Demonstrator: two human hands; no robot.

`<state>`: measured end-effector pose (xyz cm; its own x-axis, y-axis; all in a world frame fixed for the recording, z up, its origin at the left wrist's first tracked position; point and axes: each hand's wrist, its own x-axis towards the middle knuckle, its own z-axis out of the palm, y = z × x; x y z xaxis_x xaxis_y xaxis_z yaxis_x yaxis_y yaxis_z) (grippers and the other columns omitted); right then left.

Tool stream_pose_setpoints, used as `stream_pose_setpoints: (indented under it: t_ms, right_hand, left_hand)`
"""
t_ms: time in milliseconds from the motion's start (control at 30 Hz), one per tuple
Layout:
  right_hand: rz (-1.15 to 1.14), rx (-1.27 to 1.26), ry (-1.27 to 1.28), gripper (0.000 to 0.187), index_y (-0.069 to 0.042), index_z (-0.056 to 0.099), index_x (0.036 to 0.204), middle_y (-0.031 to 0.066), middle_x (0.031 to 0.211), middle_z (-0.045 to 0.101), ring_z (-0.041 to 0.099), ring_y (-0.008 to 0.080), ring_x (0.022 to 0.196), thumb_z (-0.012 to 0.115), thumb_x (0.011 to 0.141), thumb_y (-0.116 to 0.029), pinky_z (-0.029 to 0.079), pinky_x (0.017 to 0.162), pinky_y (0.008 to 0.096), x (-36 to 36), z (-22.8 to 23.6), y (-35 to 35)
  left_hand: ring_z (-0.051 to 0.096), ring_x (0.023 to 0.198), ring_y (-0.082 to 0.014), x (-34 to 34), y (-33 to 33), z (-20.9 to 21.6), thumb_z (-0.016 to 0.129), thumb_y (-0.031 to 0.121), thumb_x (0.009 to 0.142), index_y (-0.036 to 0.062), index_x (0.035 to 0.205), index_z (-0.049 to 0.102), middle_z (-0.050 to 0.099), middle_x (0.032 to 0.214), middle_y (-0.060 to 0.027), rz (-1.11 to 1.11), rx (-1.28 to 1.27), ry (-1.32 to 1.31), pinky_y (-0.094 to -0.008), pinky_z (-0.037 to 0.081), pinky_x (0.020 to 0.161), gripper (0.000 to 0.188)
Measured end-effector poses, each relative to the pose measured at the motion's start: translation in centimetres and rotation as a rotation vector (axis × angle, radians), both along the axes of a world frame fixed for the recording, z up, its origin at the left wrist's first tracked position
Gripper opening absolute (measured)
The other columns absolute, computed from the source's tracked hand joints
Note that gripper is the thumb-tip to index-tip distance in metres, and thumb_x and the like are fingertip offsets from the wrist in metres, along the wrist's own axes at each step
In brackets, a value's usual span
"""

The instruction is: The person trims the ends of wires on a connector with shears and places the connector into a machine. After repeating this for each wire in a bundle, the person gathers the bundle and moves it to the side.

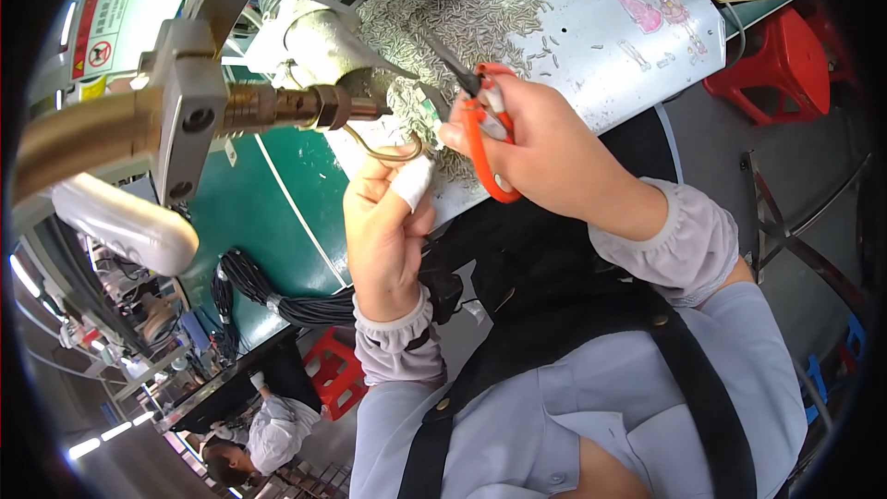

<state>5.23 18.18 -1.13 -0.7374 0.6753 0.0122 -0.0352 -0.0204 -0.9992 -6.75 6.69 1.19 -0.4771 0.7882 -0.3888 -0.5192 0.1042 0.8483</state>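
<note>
My right hand [545, 143] is closed around a pair of scissors [479, 152] with orange handles. Its dark blades point up and left, over a heap of small silvery metal pins [416, 14]. Just left of it, my left hand [383, 222] has its fingers curled and pinched, with a white wrapping [412, 182] on one finger. What lies between those fingertips is hidden. Against them runs a thin bent brass-coloured rod [393, 157], below the tip of a metal fitting [328, 109] that reaches in from the left.
Pins spread across a pale work surface [591, 55]. A green tabletop [249, 194] with coiled black cable [277, 300] is at left. A white lamp-like tube [129, 222] hangs near the arm. Red stools [776, 65] stand right; another person [282, 430] is at lower left.
</note>
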Motion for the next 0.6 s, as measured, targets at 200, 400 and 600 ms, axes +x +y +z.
stream_pose_setpoints:
  t_ms: [200, 400, 600]
  right_hand:
    - [-0.009, 0.789, -0.347, 0.026, -0.003, 0.052, 0.071, 0.0085, 0.054, 0.052, 0.052, 0.0239, 0.046, 0.067, 0.068, -0.024, 0.039, 0.043, 0.0313, 3.7, 1.6, -0.6]
    - [-0.109, 1.305, -0.465, 0.024, -0.004, 0.053, 0.067, 0.0092, 0.053, 0.053, 0.055, 0.0259, 0.049, 0.068, 0.062, -0.023, 0.041, 0.043, 0.0325, 3.5, 2.3, 1.2]
    - [-0.157, 1.396, -0.432, 0.019, -0.005, 0.054, 0.067, 0.0100, 0.055, 0.054, 0.055, 0.0264, 0.051, 0.066, 0.062, -0.020, 0.043, 0.043, 0.0325, 3.2, 3.9, 1.0]
  left_hand:
    - [0.045, 0.056, -0.0065, 3.7, -5.0, 0.7, 0.054, 0.003, 0.078, -0.0015, 0.088, 0.054, 0.054, 0.076, -0.0039, -0.092, -0.063, 0.236, -0.0180, 0.035, 0.048, 0.011]
    - [0.053, 0.085, -0.0151, 5.2, -7.6, 0.5, 0.053, -0.007, 0.073, -0.0022, 0.093, 0.056, 0.057, 0.090, -0.0076, -0.601, 0.081, 1.050, -0.0246, 0.041, 0.074, 0.021]
    - [0.050, 0.091, -0.0199, 1.7, -12.9, 0.1, 0.052, 0.004, 0.076, -0.0011, 0.098, 0.054, 0.054, 0.099, -0.0100, 0.551, -0.427, 1.150, -0.0305, 0.037, 0.080, 0.023]
